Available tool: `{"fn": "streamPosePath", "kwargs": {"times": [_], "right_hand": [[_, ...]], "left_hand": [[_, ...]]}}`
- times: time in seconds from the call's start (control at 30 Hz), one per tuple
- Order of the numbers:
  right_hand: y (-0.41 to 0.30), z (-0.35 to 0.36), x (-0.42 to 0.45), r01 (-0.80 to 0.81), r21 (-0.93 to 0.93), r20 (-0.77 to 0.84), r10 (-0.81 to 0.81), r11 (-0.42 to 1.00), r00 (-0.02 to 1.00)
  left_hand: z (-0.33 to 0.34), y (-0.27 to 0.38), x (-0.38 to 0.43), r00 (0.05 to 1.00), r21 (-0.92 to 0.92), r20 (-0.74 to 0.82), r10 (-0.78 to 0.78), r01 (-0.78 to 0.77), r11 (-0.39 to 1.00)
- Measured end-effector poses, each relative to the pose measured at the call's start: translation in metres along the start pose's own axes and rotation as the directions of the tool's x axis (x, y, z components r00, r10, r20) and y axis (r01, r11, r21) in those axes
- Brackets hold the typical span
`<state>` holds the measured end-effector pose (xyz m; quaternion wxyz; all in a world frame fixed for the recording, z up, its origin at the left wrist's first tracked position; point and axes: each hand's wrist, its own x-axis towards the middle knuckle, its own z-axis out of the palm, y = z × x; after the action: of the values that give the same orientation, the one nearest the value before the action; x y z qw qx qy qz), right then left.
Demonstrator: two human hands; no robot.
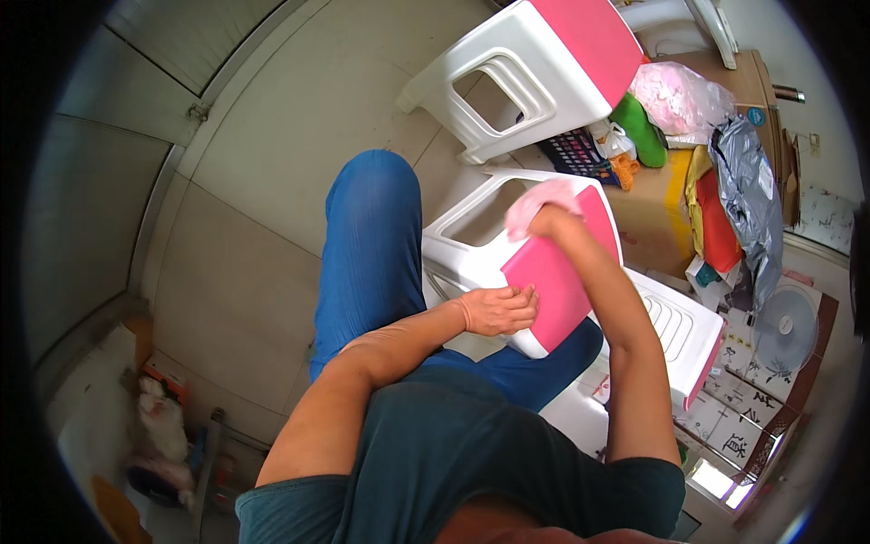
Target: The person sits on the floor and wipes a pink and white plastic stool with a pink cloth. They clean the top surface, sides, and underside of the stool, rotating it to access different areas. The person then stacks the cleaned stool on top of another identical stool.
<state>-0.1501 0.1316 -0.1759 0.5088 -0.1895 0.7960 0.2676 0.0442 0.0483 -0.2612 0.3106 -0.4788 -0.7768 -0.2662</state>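
A white plastic stool with a pink seat (pixel 561 292) lies tilted in front of me, its legs pointing up and left and its seat facing right. My left hand (pixel 501 311) holds the near edge of the seat, fingers curled over the pink surface. In my right hand (pixel 546 219) is a pink cloth (pixel 537 204), pressed against the far part of the seat and the white side. That hand and the cloth are blurred. The stool rests between my knees, in blue trousers (pixel 370 245).
Another pink-topped stool (pixel 544 75) stands ahead, and a third white stool (pixel 669 326) is at my right. Beyond are a dark plastic basket (pixel 574 153), cardboard boxes (pixel 646 211), plastic bags (pixel 680 95) and a fan (pixel 786 325). Door panels (pixel 102 204) line the left.
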Motion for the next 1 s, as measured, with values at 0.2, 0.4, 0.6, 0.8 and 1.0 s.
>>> {"fn": "streamPosePath", "kwargs": {"times": [0.2, 0.4, 0.6, 0.8, 1.0], "right_hand": [[-0.049, 0.033, -0.004, 0.155, -0.222, -0.256, -0.211, 0.963, 0.943], [0.043, -0.004, -0.023, -0.379, 0.297, -0.466, 0.480, 0.876, 0.744], [-0.049, 0.018, -0.064, 0.153, -0.154, -0.486, -0.210, 0.976, 0.849], [0.033, 0.024, -0.048, -0.152, 0.117, -0.704, 0.190, 0.981, 0.684], [-0.003, 0.120, -0.050, 0.367, 0.157, -0.987, 0.129, 0.917, 0.099]], "left_hand": [[0.004, -0.004, -0.003, 0.999, -0.008, -0.027, -0.019, 0.019, 1.000], [-0.001, -0.004, 0.001, 1.000, 0.019, 0.001, -0.023, 0.023, 1.000], [0.002, -0.006, 0.000, 0.998, 0.013, 0.044, 0.037, -0.037, 0.999], [-0.002, 0.000, 0.001, 0.999, -0.014, 0.018, -0.049, 0.050, 0.999], [-0.001, 0.000, 0.003, 0.998, -0.010, 0.047, -0.038, 0.038, 0.999]]}}
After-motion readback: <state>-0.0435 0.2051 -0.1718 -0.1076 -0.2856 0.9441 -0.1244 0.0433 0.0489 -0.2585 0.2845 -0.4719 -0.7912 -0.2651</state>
